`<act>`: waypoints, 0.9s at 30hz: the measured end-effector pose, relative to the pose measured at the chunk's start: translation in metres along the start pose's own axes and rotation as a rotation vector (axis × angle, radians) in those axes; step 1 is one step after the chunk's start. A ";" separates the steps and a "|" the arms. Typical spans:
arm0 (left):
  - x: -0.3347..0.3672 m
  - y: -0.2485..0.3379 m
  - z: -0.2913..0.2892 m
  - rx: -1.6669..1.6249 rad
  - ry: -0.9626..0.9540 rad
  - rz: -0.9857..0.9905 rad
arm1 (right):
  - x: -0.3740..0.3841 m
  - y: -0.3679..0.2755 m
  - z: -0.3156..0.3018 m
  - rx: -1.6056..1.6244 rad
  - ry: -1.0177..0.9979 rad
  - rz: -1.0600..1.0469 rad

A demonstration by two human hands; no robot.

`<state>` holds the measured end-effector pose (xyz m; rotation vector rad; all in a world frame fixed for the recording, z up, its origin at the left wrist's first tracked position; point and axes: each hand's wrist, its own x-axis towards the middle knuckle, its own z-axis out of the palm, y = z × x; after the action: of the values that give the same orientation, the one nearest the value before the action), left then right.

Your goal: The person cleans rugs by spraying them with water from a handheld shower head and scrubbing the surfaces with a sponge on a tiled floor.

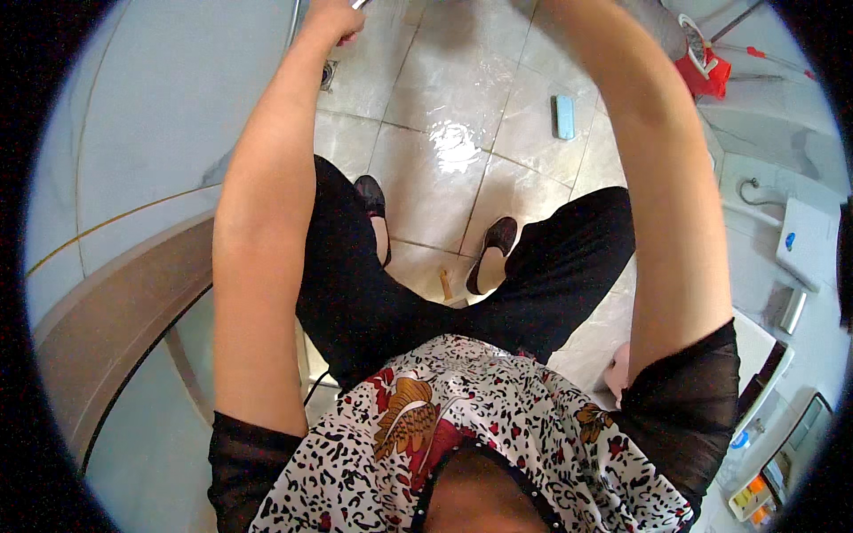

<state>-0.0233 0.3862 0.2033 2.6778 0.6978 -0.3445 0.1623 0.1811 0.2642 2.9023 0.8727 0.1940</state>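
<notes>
My left hand (pixel 335 21) is at the top edge, left of the middle, above the wet tile floor (pixel 435 84). Its fingers are curled closed around a shiny silver, rod-like piece (pixel 358 3), most of which lies beyond the picture, so its kind does not show. My right forearm (pixel 653 115) stretches up to the top edge, slightly blurred near the wrist. The hand at its end is cut off by the frame. Between my arms, a light blue oblong block (pixel 563 117), perhaps a sponge or brush, lies on the floor.
A floor drain (pixel 328 76) sits beside my left forearm. A red item (pixel 708 75) with a white rim is at the upper right. A white wall fixture (pixel 804 240) and a shelf with bottles (pixel 753 497) line the right. A brown-framed glass panel (pixel 142 266) curves along the left.
</notes>
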 end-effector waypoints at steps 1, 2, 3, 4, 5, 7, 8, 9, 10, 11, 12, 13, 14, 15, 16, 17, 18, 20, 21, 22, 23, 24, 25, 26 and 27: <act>-0.004 -0.008 0.001 -0.066 0.037 -0.027 | -0.008 -0.015 0.003 -0.115 -0.232 -0.083; -0.003 0.022 0.003 -0.164 0.069 0.007 | -0.020 0.016 0.024 -0.073 -0.139 -0.015; -0.004 0.028 0.002 -0.176 0.072 0.013 | -0.036 0.015 0.043 0.007 -0.049 0.023; -0.003 0.036 0.001 -0.179 0.045 -0.012 | -0.052 0.021 0.060 -0.264 -0.140 -0.172; -0.004 0.028 0.002 -0.164 0.015 -0.062 | -0.074 0.001 0.077 -0.090 -0.174 -0.150; -0.006 0.015 0.006 -0.178 -0.027 -0.089 | -0.106 -0.038 0.100 0.056 -0.205 -0.155; -0.008 0.007 0.009 -0.194 -0.058 -0.109 | -0.128 -0.056 0.114 0.083 -0.241 -0.187; -0.012 0.008 0.012 -0.192 -0.053 -0.126 | -0.147 -0.064 0.127 0.102 -0.271 -0.219; -0.014 0.020 0.015 -0.198 -0.041 -0.043 | -0.163 -0.066 0.148 0.073 -0.324 -0.253; -0.013 0.030 0.018 -0.197 -0.030 0.042 | -0.176 -0.071 0.169 0.049 -0.376 -0.282; -0.010 0.023 0.026 -0.181 -0.035 0.110 | -0.188 -0.093 0.178 0.096 -0.401 -0.263; -0.006 0.021 0.033 -0.160 -0.032 0.111 | -0.196 -0.110 0.189 0.138 -0.429 -0.233; -0.001 0.041 0.044 -0.233 -0.083 0.062 | -0.205 -0.105 0.211 0.194 -0.445 -0.150; 0.004 0.059 0.056 -0.302 -0.140 0.006 | -0.212 -0.095 0.231 0.253 -0.464 -0.070; 0.005 0.050 0.063 -0.292 -0.122 0.001 | -0.213 -0.102 0.232 0.278 -0.469 -0.075; 0.012 0.046 0.068 -0.273 -0.129 -0.007 | -0.214 -0.105 0.234 0.500 -0.601 -0.007; 0.013 0.038 0.073 -0.286 -0.107 -0.060 | -0.220 -0.112 0.229 0.721 -0.745 0.056; 0.011 0.022 0.083 -0.393 -0.024 -0.128 | -0.227 -0.081 0.217 0.609 -0.604 -0.159; 0.017 0.028 0.092 -0.391 -0.033 -0.115 | -0.229 -0.044 0.234 0.467 -0.369 -0.252; 0.017 0.019 0.105 -0.455 0.003 -0.121 | -0.228 -0.012 0.234 0.553 -0.353 -0.236; 0.017 0.008 0.114 -0.515 0.049 -0.127 | -0.224 0.012 0.230 0.310 -0.411 -0.118; 0.021 0.022 0.128 -0.521 0.027 -0.106 | -0.238 0.066 0.259 0.224 -0.302 0.007; 0.011 0.005 0.134 -0.545 0.026 -0.180 | -0.227 0.070 0.237 0.184 -0.515 0.257; 0.017 0.032 0.150 -0.623 -0.017 -0.166 | -0.257 0.133 0.285 0.123 -0.360 0.526; 0.012 0.017 0.159 -0.601 -0.013 -0.196 | -0.258 0.136 0.285 0.059 -0.453 0.697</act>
<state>-0.0270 0.3154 0.0595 2.0459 0.8955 -0.1638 0.0653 -0.0928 -0.0221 2.9791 -0.2127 -0.4297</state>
